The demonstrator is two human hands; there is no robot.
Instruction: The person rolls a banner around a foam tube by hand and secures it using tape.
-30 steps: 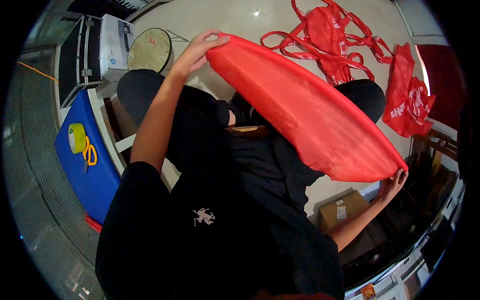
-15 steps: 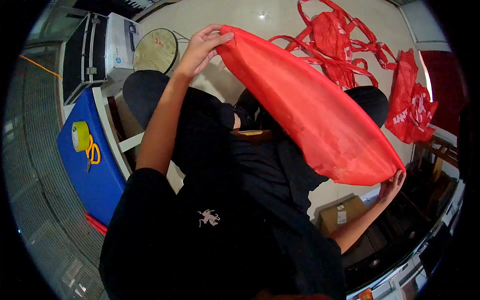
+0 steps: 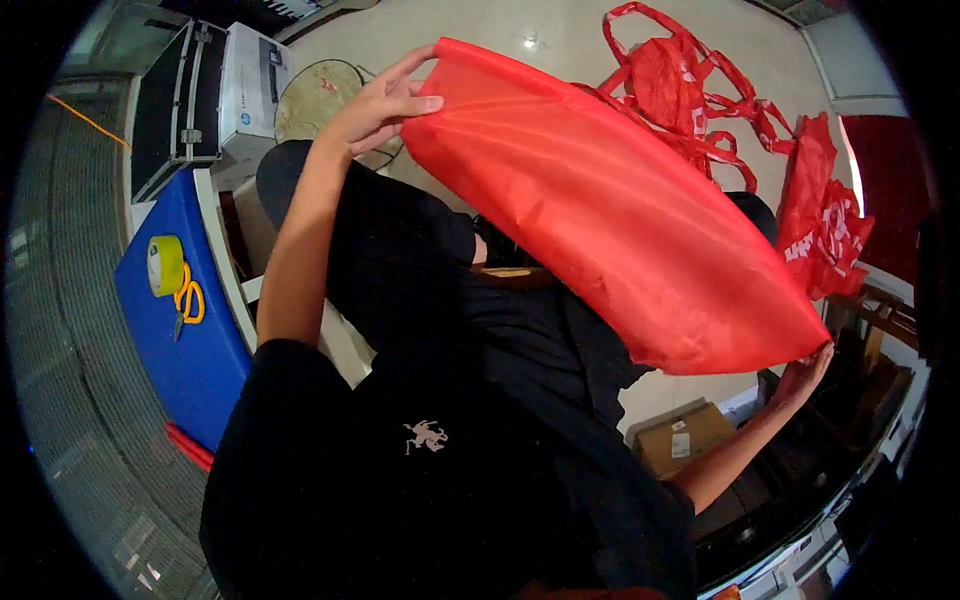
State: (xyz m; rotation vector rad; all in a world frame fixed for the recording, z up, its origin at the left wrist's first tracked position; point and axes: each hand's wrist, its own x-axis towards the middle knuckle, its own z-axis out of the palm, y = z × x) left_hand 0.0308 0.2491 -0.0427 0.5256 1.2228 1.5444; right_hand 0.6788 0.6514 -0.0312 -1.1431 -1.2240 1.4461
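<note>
A long piece of red fabric (image 3: pixel 610 220) is stretched out above my lap, running from upper left to lower right. My left hand (image 3: pixel 385 108) grips its upper left end, with the thumb on top and the other fingers partly behind the cloth. At the opposite end my right hand (image 3: pixel 812 365) pinches the lower right corner; its fingertips are partly hidden by the cloth. Light creases fan out from the thumb of my left hand. The fabric covers part of my knee on the right.
Red bags with straps (image 3: pixel 665 85) lie on the floor (image 3: pixel 490 45), another red bundle (image 3: pixel 815 215) beyond. Green tape (image 3: pixel 167 265) and yellow-handled scissors (image 3: pixel 188 298) rest on a blue surface (image 3: pixel 190 370). A round stool (image 3: pixel 318 98), white box (image 3: pixel 250 95) and cardboard box (image 3: pixel 685 440) stand around.
My left hand has moved left and its grip has shifted, spreading that end of the fabric wider. My right hand has moved slightly right, and the cloth looks more taut.
</note>
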